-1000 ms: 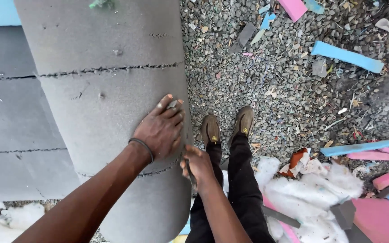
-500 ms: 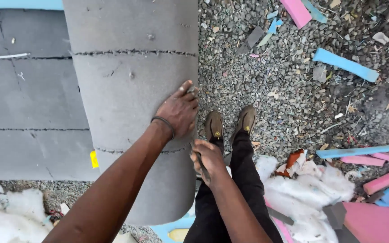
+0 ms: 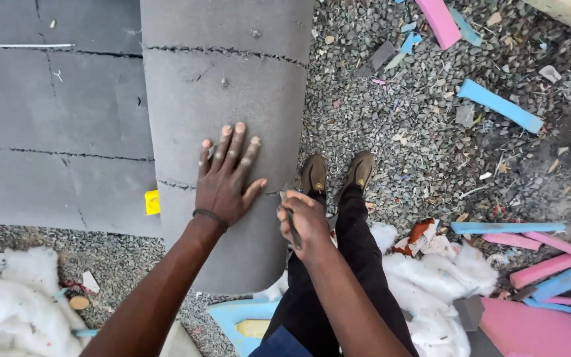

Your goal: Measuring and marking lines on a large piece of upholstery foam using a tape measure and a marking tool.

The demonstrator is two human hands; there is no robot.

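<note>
Left hand (image 3: pixel 226 178) lies flat, fingers spread, on grey foam roll (image 3: pixel 226 99); right hand (image 3: pixel 304 221), beside the roll's edge, grips a thin dark tool (image 3: pixel 291 225).

Daylit gravel ground (image 3: pixel 424 132) littered with pink and blue foam offcuts (image 3: pixel 500 106)

Left hand shifts flat onto the roll

The left hand (image 3: pixel 225 178) has left the grey foam roll's (image 3: pixel 226 86) right edge and now lies spread on its top, while the right hand (image 3: pixel 304 221), gripping a thin dark tool (image 3: pixel 290 225), has risen slightly.
</note>
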